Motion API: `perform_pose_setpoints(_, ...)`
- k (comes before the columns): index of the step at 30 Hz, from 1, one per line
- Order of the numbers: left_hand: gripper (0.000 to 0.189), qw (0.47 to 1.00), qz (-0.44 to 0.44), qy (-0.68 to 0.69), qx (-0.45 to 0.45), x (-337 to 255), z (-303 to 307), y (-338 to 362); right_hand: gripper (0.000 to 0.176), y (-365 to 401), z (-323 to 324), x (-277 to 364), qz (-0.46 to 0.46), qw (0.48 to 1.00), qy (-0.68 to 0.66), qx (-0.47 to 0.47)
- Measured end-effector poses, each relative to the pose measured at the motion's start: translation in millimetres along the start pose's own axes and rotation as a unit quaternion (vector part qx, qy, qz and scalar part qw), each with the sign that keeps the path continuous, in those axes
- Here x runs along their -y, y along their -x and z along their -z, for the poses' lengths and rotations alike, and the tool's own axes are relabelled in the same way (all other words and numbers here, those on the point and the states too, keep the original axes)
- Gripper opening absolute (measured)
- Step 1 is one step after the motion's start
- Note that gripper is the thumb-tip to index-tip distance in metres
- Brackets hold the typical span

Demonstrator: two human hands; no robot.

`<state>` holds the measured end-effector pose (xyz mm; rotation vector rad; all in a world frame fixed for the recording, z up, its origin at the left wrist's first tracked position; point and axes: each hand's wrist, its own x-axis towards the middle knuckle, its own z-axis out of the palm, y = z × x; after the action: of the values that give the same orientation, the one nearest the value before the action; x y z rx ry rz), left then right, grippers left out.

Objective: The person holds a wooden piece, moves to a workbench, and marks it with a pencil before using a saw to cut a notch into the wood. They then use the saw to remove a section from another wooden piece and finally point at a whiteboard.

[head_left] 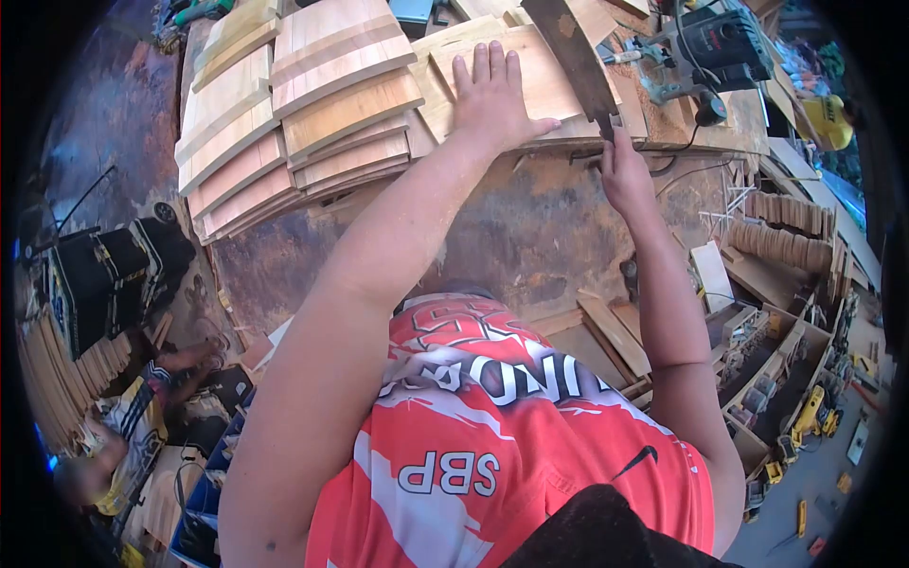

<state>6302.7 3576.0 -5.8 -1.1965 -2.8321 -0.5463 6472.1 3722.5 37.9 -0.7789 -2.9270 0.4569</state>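
My left hand (492,99) lies flat with fingers spread on a pale wooden board (547,76) at the far side of the bench. My right hand (627,175) is closed around the handle of a handsaw (575,64). The saw's dark, worn blade runs up and away from that hand, across the right part of the board. Whether its teeth have entered the wood cannot be made out. Just left of my left hand, overlapping stacks of cut wooden boards (346,80) cover the bench.
A corded power tool (720,47) stands at the back right amid sawdust. The stained bench top (379,237) lies before me. To the right is a divided wooden box (772,369) of small parts. Black cases (118,275) and a person (123,435) are at left.
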Motion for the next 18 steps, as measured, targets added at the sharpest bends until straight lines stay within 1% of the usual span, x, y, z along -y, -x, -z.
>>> perform_pose_setpoints(4,0.112,1.0,-0.006,0.007,-0.018,0.7,-3.4,2.1,0.015,2.4,0.0,3.0,-0.007,1.0,-0.001,0.003)
perform_pose_setpoints(11,0.11,1.0,-0.006,0.0,-0.017,0.4,-3.5,2.3,0.016,-3.8,-8.3,3.8,-0.003,1.0,0.005,-0.009)
perform_pose_setpoints(13,0.111,0.999,-0.001,-0.035,0.016,-0.4,-1.9,2.0,0.016,1.7,-4.8,5.2,-0.029,0.999,0.009,0.011)
perform_pose_setpoints(14,0.111,0.999,0.001,-0.034,0.017,-0.2,2.8,2.2,0.016,7.0,-3.3,4.8,-0.028,0.999,0.01,0.013)
perform_pose_setpoints(16,0.11,0.999,0.002,-0.023,0.047,0.0,13.7,4.3,0.016,18.7,0.0,1.7,-0.015,1.0,-0.016,0.006)
perform_pose_setpoints(18,0.11,0.998,0.006,-0.025,0.05,0.2,18.3,2.8,0.016,18.0,-0.8,-1.8,-0.017,1.0,-0.018,0.01)
